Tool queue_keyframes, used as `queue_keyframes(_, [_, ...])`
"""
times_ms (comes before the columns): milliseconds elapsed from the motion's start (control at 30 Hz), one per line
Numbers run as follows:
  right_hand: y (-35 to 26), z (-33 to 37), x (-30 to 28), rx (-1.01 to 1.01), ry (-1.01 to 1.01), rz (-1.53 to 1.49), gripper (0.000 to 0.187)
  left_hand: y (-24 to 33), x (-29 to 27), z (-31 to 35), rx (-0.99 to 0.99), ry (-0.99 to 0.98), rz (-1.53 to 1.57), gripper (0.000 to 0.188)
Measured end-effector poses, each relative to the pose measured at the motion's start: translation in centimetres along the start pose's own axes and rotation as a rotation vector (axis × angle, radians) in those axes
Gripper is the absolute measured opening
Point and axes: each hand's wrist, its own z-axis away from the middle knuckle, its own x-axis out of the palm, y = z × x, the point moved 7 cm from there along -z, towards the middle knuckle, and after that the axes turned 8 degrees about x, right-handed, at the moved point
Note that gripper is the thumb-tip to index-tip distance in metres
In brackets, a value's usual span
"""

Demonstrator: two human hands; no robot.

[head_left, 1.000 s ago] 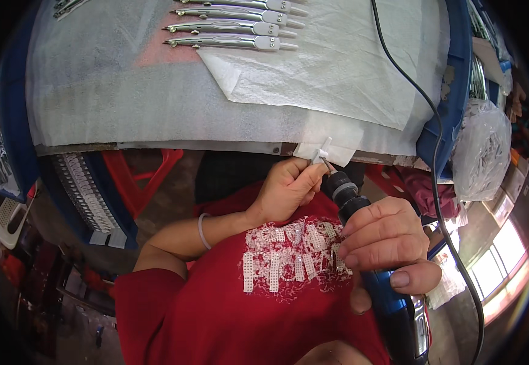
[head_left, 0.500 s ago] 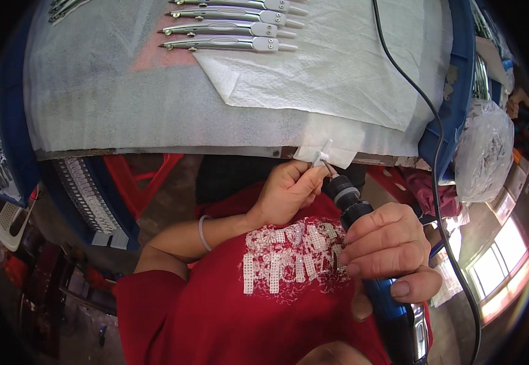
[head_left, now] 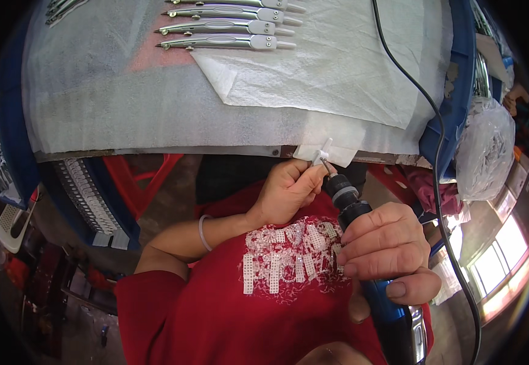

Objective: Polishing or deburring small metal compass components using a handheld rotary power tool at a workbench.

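Observation:
My left hand (head_left: 290, 188) is closed at the table's front edge, pinching a small white plastic compass head (head_left: 321, 154) with a thin stem pointing away from me. Whether metal legs are joined to it, hidden in my fingers, I cannot tell. Wrapped round a blue and black electric screwdriver (head_left: 352, 207) is my right hand (head_left: 389, 252). The screwdriver tilts toward the far left, and its bit meets the white head beside my left thumb. Farther off, several silver drawing compasses (head_left: 228, 41) with white heads lie in a row on the table.
Pale foam sheeting and a white cloth (head_left: 331, 73) cover the table (head_left: 112, 115). A black cable (head_left: 419, 91) runs down the right side. Blue bins (head_left: 444, 121) stand at the sides, one near a clear plastic bag (head_left: 486, 149). A red stool (head_left: 142, 182) is below the table.
The screwdriver and my right hand have shifted very slightly left. My left hand keeps its pinch on the white head in the same place.

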Motion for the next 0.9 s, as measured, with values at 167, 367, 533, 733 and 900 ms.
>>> queue_keyframes(167, [0.1,-0.4,0.3,-0.011,0.029,0.032,0.04,0.2,-0.1,-0.1,0.037,-0.009,-0.034,0.022])
queue_keyframes(367, [0.7,-0.7,0.5,0.011,0.061,0.016,0.038,0.0,-0.2,-0.2,0.083,0.025,-0.089,0.023])
queue_keyframes(533, [1.1,-1.2,0.7,0.018,-0.004,-0.021,0.038,0.2,-0.1,-0.2,0.101,0.021,-0.072,0.023])
queue_keyframes(733, [1.0,-1.4,0.6,0.034,0.005,-0.009,0.037,-0.9,-0.7,-0.3,0.136,-0.021,-0.079,0.023])
queue_keyframes(900, [0.7,-1.3,0.6,0.022,-0.005,0.001,0.04,-0.4,-0.6,-0.2,0.166,-0.039,-0.094,0.025])
